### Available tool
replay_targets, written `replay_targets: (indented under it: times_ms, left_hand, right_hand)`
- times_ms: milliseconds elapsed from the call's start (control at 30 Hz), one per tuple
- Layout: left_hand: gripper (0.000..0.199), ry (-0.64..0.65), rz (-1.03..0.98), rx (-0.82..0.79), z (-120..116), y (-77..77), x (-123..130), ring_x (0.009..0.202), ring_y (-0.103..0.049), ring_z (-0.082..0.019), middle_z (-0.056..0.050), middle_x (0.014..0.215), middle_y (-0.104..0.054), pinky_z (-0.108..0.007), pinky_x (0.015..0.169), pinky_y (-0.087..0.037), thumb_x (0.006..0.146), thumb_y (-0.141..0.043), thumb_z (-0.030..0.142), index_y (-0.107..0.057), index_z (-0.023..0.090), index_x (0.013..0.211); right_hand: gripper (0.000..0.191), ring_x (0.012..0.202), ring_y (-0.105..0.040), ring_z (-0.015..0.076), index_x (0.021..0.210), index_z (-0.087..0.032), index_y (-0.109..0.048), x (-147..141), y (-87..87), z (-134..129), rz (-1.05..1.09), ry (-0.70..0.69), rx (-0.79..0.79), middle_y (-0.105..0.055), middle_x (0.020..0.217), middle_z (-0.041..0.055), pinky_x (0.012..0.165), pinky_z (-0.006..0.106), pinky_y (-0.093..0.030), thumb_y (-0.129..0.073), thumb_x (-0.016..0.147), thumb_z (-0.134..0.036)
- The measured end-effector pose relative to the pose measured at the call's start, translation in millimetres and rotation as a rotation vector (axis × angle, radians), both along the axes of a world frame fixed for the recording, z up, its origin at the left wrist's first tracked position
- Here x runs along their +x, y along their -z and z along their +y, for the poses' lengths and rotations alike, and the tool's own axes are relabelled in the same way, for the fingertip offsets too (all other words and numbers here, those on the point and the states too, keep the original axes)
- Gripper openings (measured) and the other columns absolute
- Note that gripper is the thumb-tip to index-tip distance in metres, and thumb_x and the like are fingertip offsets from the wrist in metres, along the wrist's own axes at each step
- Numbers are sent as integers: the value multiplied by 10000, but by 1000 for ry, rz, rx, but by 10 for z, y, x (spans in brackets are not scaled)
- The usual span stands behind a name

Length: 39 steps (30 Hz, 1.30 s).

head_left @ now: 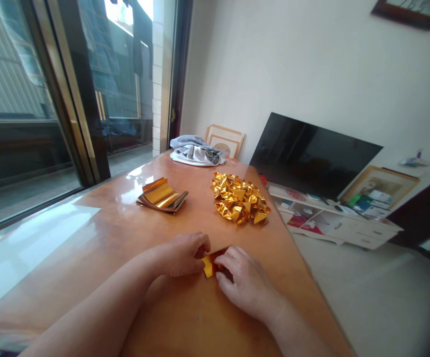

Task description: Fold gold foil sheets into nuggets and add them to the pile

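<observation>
Gold foil (209,265) pinched on a shiny wooden table (185,317)

A glass door (25,99) stands left of a flat stack of foil sheets (161,196). Left hand (181,255): curled fingers pinch the foil. Right hand (246,282): fingers pressed together on it. Next comes a crinkly gold heap (240,198), then a black screen (311,153)

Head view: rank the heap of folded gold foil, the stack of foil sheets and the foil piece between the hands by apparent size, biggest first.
1. The heap of folded gold foil
2. The stack of foil sheets
3. The foil piece: partly covered and nearer the camera, so this ranking is unsure.
</observation>
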<state>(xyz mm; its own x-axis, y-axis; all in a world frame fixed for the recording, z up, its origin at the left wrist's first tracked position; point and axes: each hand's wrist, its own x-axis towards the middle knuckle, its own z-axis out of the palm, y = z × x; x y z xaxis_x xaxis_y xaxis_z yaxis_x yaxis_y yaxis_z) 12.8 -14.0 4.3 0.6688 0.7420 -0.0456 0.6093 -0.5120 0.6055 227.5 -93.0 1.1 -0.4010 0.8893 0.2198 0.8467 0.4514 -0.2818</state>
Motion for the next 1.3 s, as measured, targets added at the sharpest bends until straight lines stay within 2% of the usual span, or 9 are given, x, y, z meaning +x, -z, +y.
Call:
replay_targets:
  times_ms: [167,367,600,833,1000,1100,1300]
  left_hand:
    - [171,-37,-3,30,24,36,28,739,-557,-159,-7,897,-652,-237,612,-394,779,-563,245,-632,220,934]
    - [191,-39,32,43,18,23,53,723,-558,-156,1,873,-659,-238,590,-366,732,-573,175,-632,222,907]
    - [215,-53,23,55,-10,1,63,692,-525,-146,29,813,-630,-243,560,-327,705,-545,136,-557,233,897]
    - [204,-37,54,-5,19,1,55,707,-552,-153,15,839,-651,-241,560,-331,729,-576,168,-600,229,922]
    - [203,-33,52,20,37,28,51,703,-558,-156,15,835,-664,-243,558,-334,716,-568,179,-611,234,907]
    - [216,-28,50,6,39,24,51,691,-560,-158,17,825,-669,-245,546,-331,707,-571,191,-614,238,914]
    - [234,-27,59,-14,38,-3,54,684,-564,-158,17,825,-675,-241,530,-324,692,-562,180,-616,239,912]
  right_hand:
    - [192,936,-583,209,1027,-266,-702,-26,-29,-25,-8,21,3,-653,973,32,826,308,-458,-666,847,-208]
    - [84,913,-578,214,953,-258,-698,-59,-19,-12,-20,28,11,-649,942,39,802,319,-459,-657,880,-263]
    - [107,934,-583,219,983,-249,-699,-5,-2,18,-58,-58,11,-660,974,51,834,332,-460,-603,952,-286]
    - [188,909,-581,223,975,-229,-689,12,69,50,-115,-63,52,-664,944,65,826,346,-444,-503,996,-220]
    - [78,913,-577,224,958,-249,-687,-24,15,3,-64,-49,30,-661,945,50,830,338,-441,-618,923,-257]
    - [93,935,-572,231,950,-262,-687,-46,-27,-17,-33,-47,-2,-661,960,40,832,338,-439,-701,873,-311]
    - [92,926,-579,232,953,-256,-682,-51,-22,11,-68,-63,2,-673,965,42,821,348,-412,-665,927,-342]
